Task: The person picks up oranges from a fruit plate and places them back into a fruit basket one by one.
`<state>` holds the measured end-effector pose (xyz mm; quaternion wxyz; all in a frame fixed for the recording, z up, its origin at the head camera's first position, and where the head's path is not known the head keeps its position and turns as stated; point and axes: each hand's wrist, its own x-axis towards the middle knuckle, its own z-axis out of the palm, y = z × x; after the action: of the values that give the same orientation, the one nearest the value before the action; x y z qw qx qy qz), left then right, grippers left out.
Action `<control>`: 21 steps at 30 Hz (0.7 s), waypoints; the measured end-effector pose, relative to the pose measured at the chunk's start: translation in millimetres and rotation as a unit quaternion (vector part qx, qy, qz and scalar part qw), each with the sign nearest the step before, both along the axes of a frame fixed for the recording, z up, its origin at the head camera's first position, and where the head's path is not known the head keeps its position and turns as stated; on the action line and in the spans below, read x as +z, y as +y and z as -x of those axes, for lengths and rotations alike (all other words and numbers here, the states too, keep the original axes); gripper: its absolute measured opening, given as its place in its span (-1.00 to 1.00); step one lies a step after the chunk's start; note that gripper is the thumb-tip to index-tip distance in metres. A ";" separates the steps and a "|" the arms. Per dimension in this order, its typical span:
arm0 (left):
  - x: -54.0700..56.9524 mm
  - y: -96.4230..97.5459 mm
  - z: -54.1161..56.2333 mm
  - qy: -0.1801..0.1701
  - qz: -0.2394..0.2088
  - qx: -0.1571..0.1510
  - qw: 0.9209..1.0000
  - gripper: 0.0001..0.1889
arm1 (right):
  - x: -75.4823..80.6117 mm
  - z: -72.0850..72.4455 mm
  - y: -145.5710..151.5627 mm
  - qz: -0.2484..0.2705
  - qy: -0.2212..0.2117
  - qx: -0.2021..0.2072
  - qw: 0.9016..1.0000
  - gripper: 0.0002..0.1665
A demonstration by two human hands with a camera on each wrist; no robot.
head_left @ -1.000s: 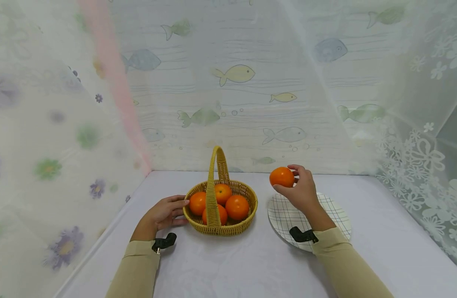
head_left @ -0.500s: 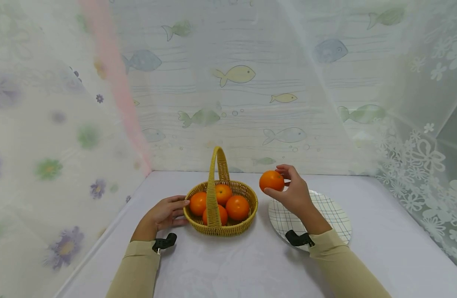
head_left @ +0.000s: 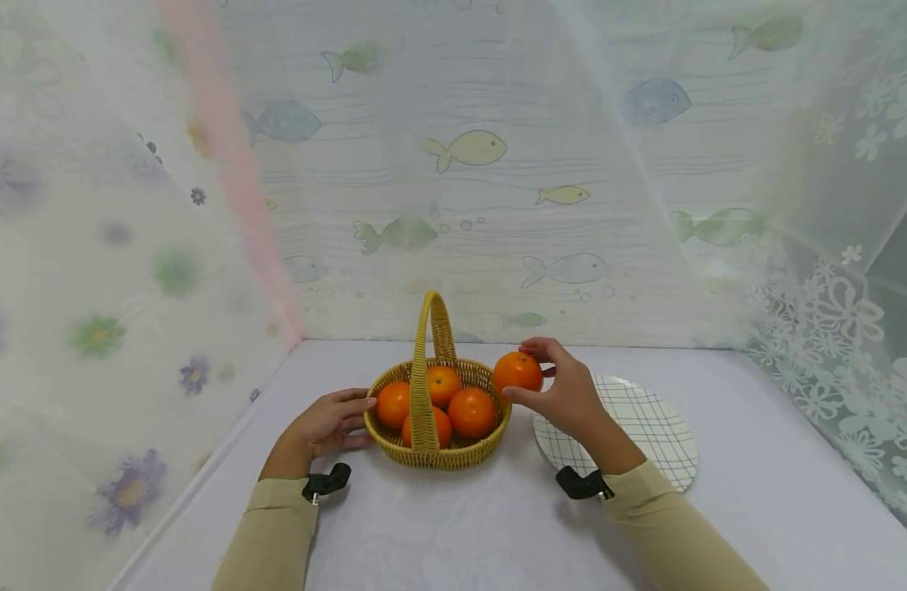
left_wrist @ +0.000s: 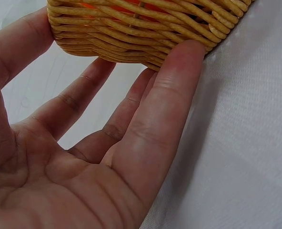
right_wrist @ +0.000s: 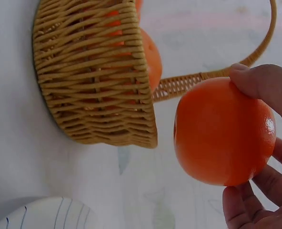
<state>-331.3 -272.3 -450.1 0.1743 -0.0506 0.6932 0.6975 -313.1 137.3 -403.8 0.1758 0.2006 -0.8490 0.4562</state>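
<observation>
An orange (head_left: pixel 518 373) is pinched between the thumb and fingers of my right hand (head_left: pixel 567 397), raised at the right rim of a yellow wicker basket (head_left: pixel 453 456). In the right wrist view the held orange (right_wrist: pixel 224 133) is beside the basket wall (right_wrist: pixel 98 81), apart from it there, with the thumb on one side and fingertips on the other. Several more oranges (head_left: pixel 471 412) lie inside the basket around its tall handle. My left hand (head_left: pixel 330 425) touches the basket's left end with fairly straight fingers. In the left wrist view, its fingertips (left_wrist: pixel 186 52) rest against the weave.
A round white plate (head_left: pixel 656 414) with a dark line grid lies right of the basket, partly under my right forearm. A white cloth (head_left: pixel 438 533) covers the table. Patterned curtains (head_left: pixel 468 205) hang behind and at both sides.
My right hand has carried the orange left and slightly down, from over the plate to the basket's right rim. The left hand and basket have stayed in place.
</observation>
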 end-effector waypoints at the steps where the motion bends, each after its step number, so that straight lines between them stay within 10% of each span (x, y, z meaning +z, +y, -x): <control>1: 0.1 0.1 0.0 -0.001 0.000 0.000 1.000 -0.30 | -0.3 -0.6 -1.3 -0.003 -0.001 0.002 1.000 -0.13; 21: 1.5 1.4 -1.5 0.002 0.003 -0.001 1.000 -0.35 | -6.8 -21.1 -32.3 -0.041 0.053 0.097 0.993 -0.19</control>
<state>-329.7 -270.9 -448.6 0.1736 -0.0488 0.6958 0.6953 -292.0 105.0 -410.6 0.1674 0.3132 -0.8329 0.4245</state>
